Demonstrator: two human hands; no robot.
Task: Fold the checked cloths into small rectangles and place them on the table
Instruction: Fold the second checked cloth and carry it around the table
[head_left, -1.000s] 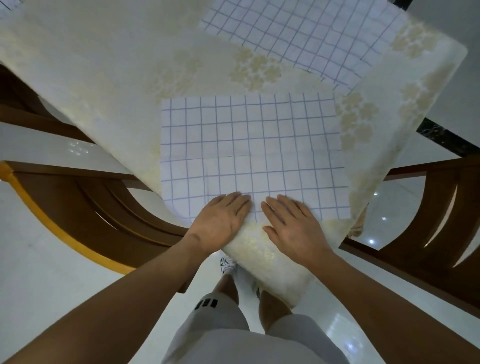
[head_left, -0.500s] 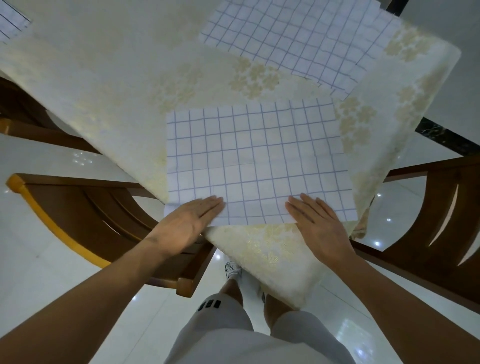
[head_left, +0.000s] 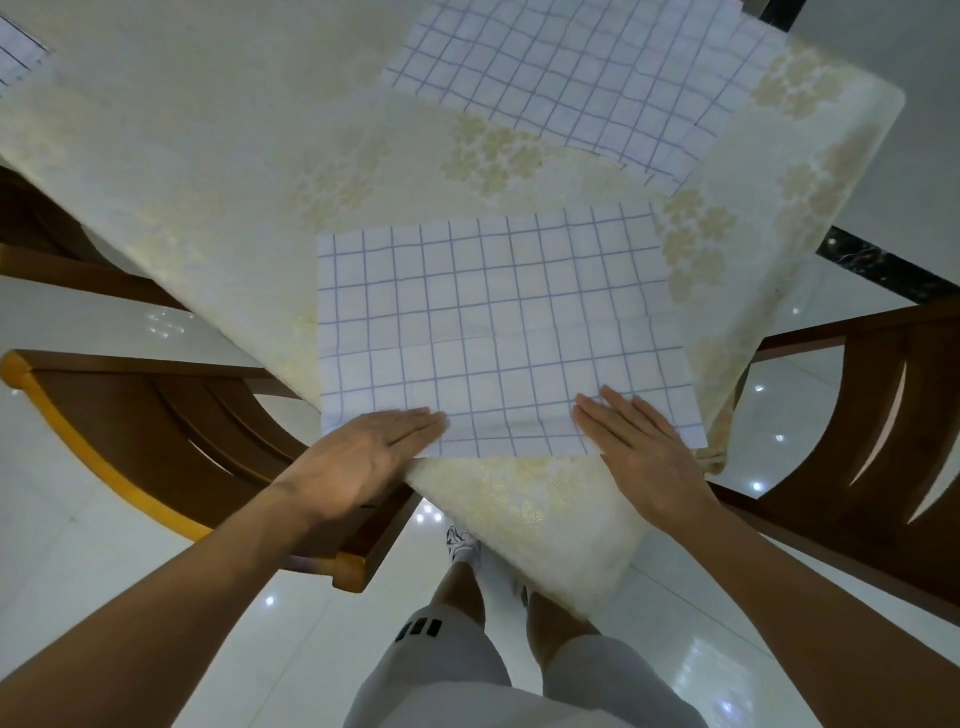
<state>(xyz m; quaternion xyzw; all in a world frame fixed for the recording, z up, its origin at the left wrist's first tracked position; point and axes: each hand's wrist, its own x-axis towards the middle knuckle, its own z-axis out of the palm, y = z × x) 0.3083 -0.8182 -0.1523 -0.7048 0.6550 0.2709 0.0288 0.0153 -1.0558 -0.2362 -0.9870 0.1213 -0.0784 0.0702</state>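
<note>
A white cloth with a blue check (head_left: 498, 322) lies flat near the corner of the table (head_left: 208, 156), folded once with a faint crease across its middle. My left hand (head_left: 363, 457) lies flat with straight fingers on the cloth's near left corner. My right hand (head_left: 639, 447) presses flat on the near right corner. A second checked cloth (head_left: 571, 78) lies spread out at the far right of the table. The edge of a third checked cloth (head_left: 15, 57) shows at the far left.
A cream tablecloth with gold flowers covers the table and hangs over its near corner (head_left: 545, 519). A wooden chair (head_left: 171, 426) stands at the left and another (head_left: 872, 415) at the right. Glossy white floor tiles and my legs are below.
Both hands have slid apart along the cloth's near edge, from the middle out to its two near corners. The view has shifted slightly.
</note>
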